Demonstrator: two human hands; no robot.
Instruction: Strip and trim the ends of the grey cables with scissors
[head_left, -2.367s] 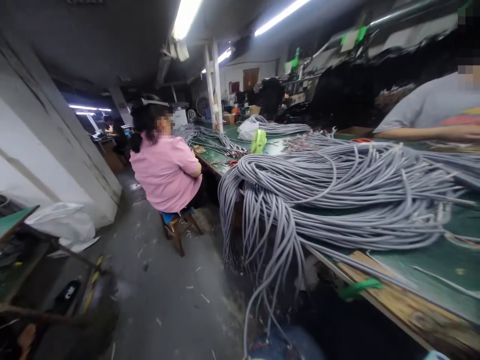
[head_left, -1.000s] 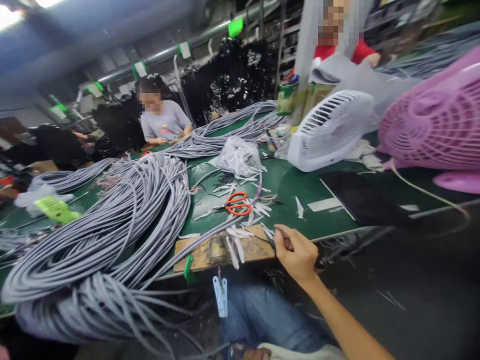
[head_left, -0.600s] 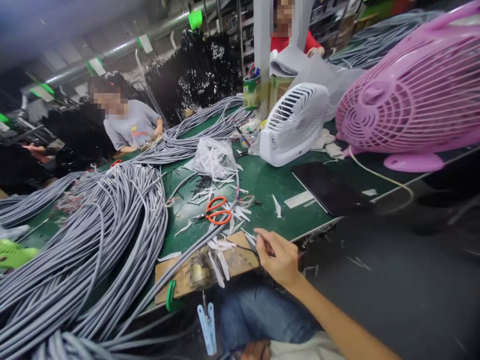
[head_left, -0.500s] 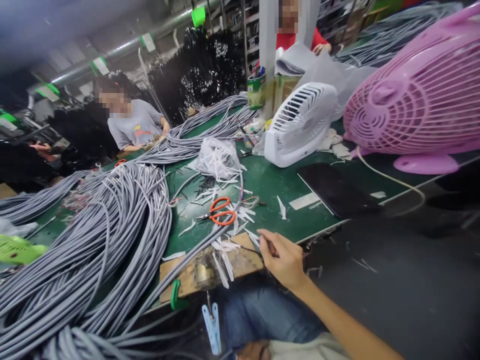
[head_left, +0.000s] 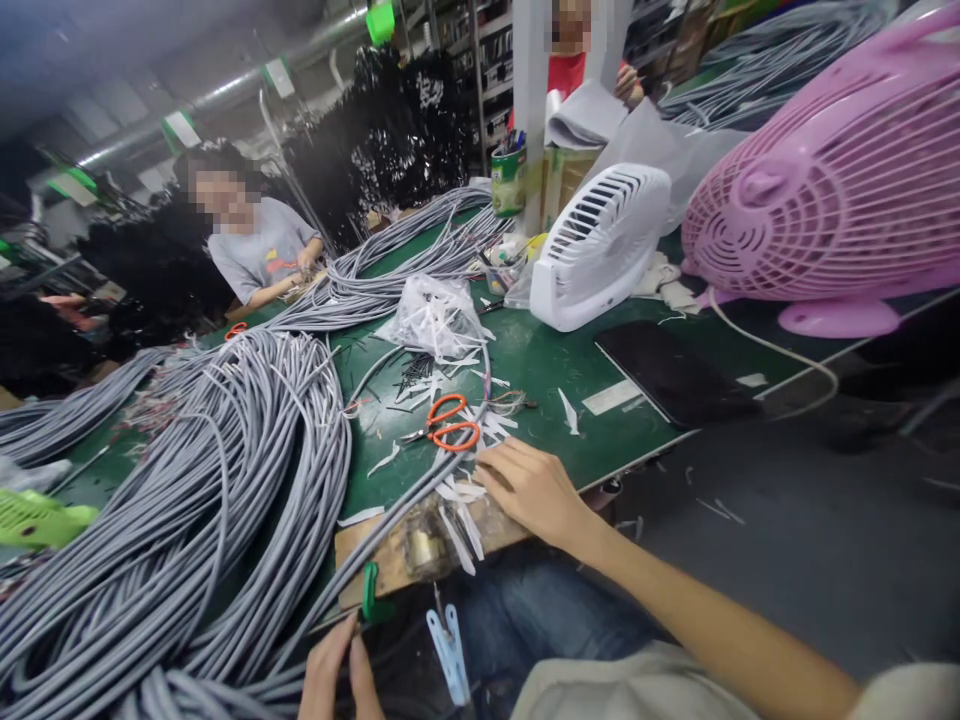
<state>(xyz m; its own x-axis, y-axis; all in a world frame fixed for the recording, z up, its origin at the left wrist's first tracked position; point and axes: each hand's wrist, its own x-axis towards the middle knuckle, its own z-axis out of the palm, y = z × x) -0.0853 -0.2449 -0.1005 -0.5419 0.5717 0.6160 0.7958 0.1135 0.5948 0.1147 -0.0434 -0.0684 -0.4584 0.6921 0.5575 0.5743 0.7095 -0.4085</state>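
Observation:
My right hand [head_left: 534,495] is over the right end of a small wooden board [head_left: 371,565], fingers together and bent down at a pile of white strips [head_left: 457,490]. Whatever is between its fingertips is hidden. At the bottom, my left hand [head_left: 335,672] has thumb and finger closed on a small dark thing I cannot make out, close to a green clamp [head_left: 368,592]. A grey cable [head_left: 390,515] runs across the board past a brass-coloured metal piece [head_left: 426,552]. Orange-handled scissors [head_left: 452,424] lie just beyond my right hand.
Large coils of grey cable [head_left: 202,500] cover the left side. A plastic bag [head_left: 435,318], white fan [head_left: 600,245], black tablet-like slab [head_left: 671,375] and pink fan [head_left: 817,190] stand or lie behind. A blue clip [head_left: 448,655] hangs at the front edge. Two people sit across.
My right hand has moved left, from the board's right end onto the white strips. My left hand has come into view at the bottom, beside the green clamp.

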